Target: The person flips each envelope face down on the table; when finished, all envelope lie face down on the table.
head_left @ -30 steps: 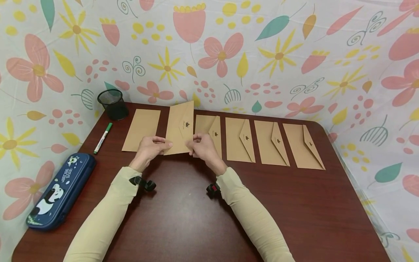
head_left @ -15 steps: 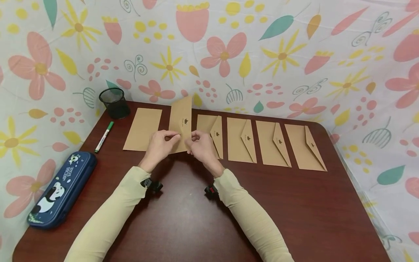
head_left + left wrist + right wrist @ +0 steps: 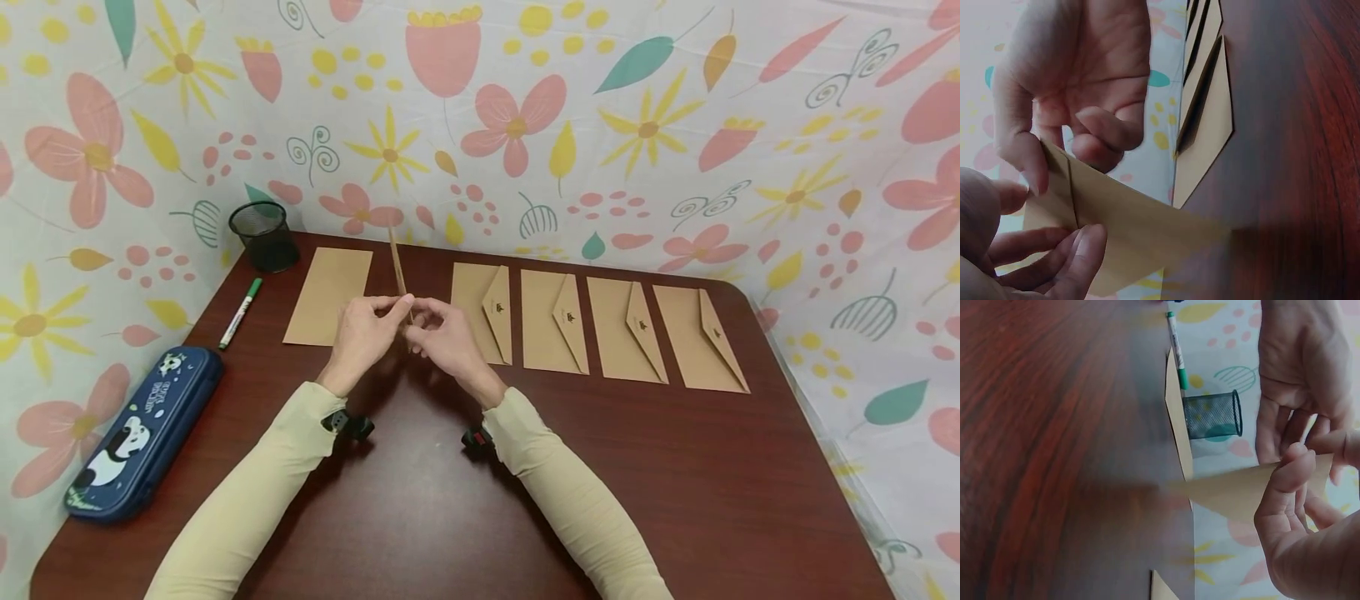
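Observation:
A brown paper envelope is held up almost edge-on to the head camera, above the table. My left hand pinches its near end, thumb and fingers by the flap's edge in the left wrist view. From the other side my right hand pinches the corner of the same envelope between thumb and finger. Its remaining fingers are curled loosely. To the left lies a plain envelope, flap side hidden. On the right, the nearest envelope lies with its crown-printed flap folded over and slightly raised.
Further right lie more envelopes in the same row. A black mesh pen holder, a green-capped marker and a blue panda pencil case stand or lie along the left of the dark wooden table. Flowered cloth hangs behind.
The envelope has turned from showing its crown-printed flap side to standing edge-on. My right hand has moved left and the left hand slightly right, so the two now meet at its near end.

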Available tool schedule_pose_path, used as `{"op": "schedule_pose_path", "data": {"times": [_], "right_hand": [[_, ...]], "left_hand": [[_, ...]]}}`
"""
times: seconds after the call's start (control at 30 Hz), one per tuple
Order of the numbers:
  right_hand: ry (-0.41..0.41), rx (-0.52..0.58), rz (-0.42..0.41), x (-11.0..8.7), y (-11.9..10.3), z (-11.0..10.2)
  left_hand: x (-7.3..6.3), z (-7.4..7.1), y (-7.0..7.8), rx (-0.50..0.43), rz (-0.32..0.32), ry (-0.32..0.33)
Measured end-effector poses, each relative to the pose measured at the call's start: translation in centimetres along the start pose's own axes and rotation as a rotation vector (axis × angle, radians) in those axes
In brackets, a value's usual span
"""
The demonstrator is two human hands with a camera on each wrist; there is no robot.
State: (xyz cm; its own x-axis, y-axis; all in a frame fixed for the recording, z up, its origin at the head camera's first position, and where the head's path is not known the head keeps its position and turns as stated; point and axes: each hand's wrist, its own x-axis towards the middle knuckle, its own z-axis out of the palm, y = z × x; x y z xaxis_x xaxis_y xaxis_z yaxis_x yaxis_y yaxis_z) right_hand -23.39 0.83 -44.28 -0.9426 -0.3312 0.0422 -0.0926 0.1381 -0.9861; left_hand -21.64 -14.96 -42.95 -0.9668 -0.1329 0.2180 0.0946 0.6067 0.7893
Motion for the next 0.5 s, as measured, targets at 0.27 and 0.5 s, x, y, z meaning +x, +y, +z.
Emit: {"op": "schedule_pose_path", "data": {"times": [0.27, 0.5], "right_hand": [[-0.052, 0.012, 0.027, 0.03, 0.04, 0.36], [-0.1, -0.017, 0.026, 0.14, 0.24, 0.56]], "left_hand": [[-0.03, -0.24, 0.19, -0.063, -0.108, -0.004], [-0.26, -0.55, -0.08, -0.141, -0.194, 0.016]]}}
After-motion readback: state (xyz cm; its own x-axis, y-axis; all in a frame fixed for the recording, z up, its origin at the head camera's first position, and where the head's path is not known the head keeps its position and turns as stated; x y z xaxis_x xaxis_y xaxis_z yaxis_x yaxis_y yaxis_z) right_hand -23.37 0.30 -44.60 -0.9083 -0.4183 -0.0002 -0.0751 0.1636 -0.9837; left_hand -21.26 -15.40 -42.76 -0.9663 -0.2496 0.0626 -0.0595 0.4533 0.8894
